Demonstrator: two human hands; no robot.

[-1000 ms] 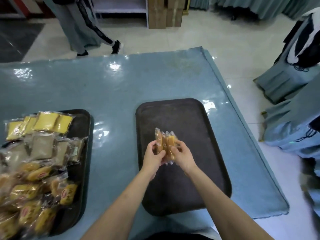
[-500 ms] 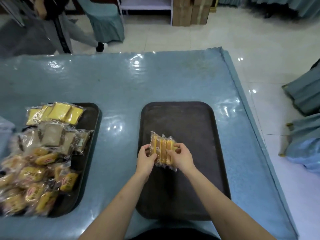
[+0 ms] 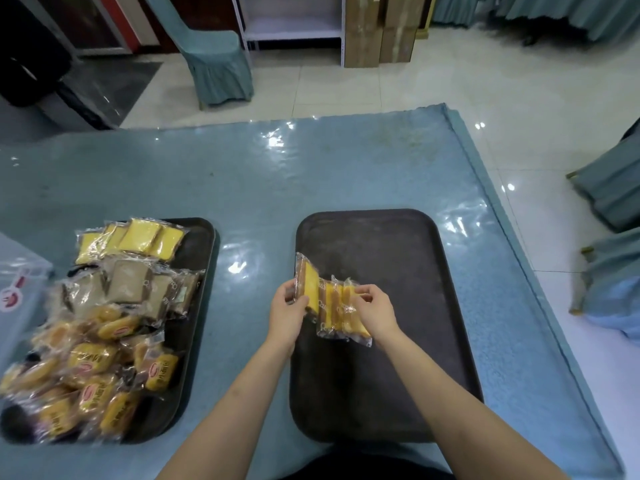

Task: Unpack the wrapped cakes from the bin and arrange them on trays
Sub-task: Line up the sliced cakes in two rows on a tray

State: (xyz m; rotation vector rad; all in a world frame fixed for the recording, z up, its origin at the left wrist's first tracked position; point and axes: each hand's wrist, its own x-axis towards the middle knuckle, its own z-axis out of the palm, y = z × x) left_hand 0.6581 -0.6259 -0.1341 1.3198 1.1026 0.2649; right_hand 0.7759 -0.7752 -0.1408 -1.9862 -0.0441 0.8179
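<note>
Progress looks partial from the head view: the left tray (image 3: 202, 237) is heaped with wrapped cakes (image 3: 104, 341), yellow slices far, brown ones in the middle and oval ones near, while the right tray (image 3: 398, 375) lies bare. Above that tray's left part, the left hand (image 3: 289, 315) pinches one wrapped yellow cake (image 3: 309, 289) and the right hand (image 3: 375, 311) grips a small fan of wrapped yellow cakes (image 3: 337, 315), none set down yet. The bin (image 3: 17, 289) shows only partly at the left edge, so I cannot tell what remains inside.

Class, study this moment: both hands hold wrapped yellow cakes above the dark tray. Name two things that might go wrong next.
1. The left hand is peeling one wrapped cake away while the right hand pinches the remaining cakes by the slippery film; one may slip and fall.
2. The left tray is already heaped with packs up to its near edge; a nudge might spill some.
</note>
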